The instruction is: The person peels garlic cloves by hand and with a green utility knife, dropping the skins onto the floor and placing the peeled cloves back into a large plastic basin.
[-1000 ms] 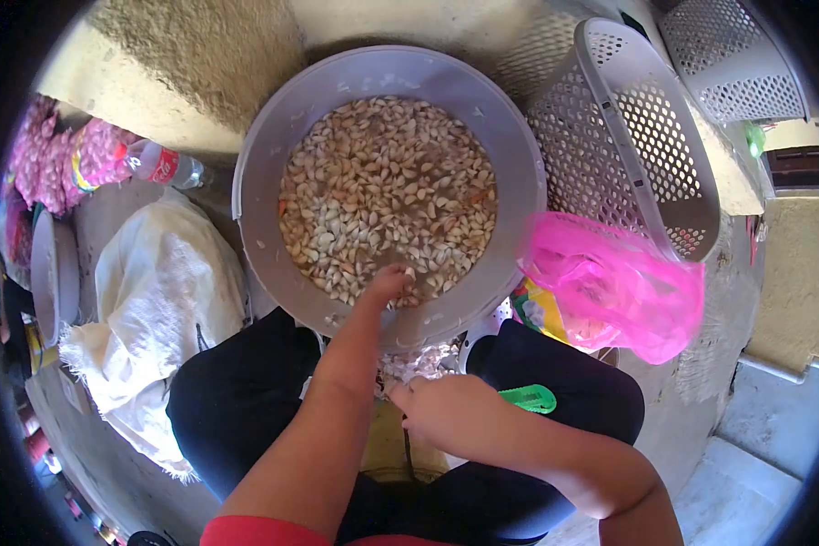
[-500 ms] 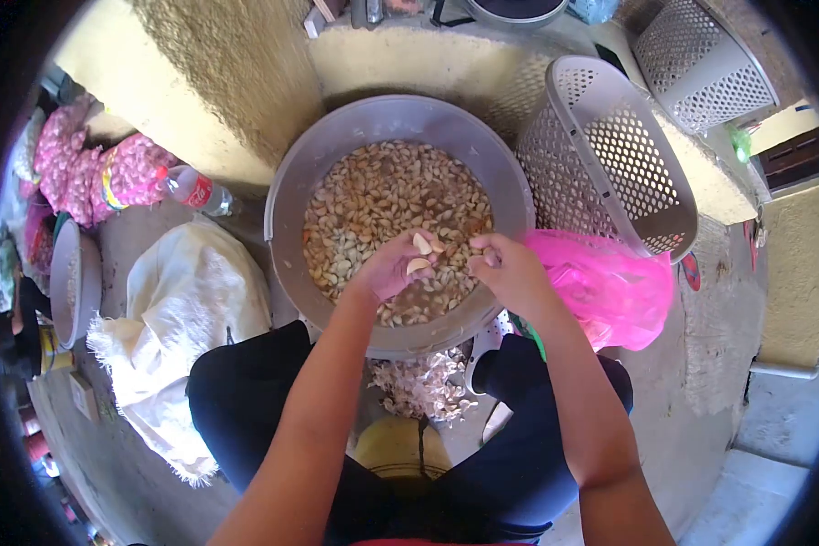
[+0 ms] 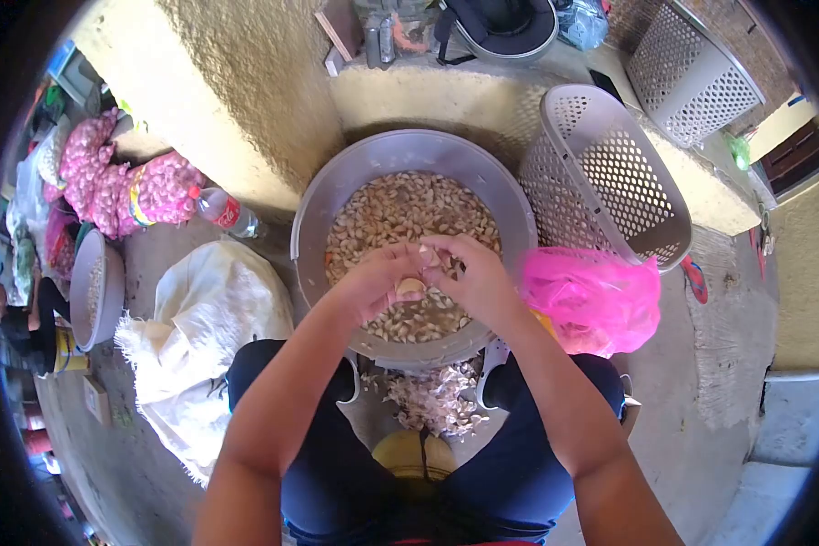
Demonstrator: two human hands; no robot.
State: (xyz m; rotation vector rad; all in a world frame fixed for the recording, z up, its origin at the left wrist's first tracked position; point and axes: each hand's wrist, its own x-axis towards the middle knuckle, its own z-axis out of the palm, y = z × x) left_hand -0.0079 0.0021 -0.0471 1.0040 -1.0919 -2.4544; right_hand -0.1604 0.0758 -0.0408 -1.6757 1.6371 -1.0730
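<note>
A large grey tub (image 3: 314, 196) holds many garlic cloves (image 3: 409, 202) in murky water. Above its near part, my left hand (image 3: 373, 284) is curled with pale garlic cloves in its fingers, one of them low near the fingertips. My right hand (image 3: 469, 278) meets it from the right, its thumb and fingers pinched at a small clove between the two hands. Garlic skins (image 3: 437, 399) lie in a heap on the floor under the tub's near rim, between my legs.
A white sack (image 3: 211, 314) and a cola bottle (image 3: 227, 213) are at the left, near pink net bags of garlic (image 3: 155, 189). A perforated basket (image 3: 605, 173) and a pink plastic bag (image 3: 591, 296) stand right of the tub. A helmet (image 3: 500, 27) lies on the ledge.
My right hand has moved left to meet my left hand, and its fingers now touch a clove there. The whole view has shifted, with the tub lower in it.
</note>
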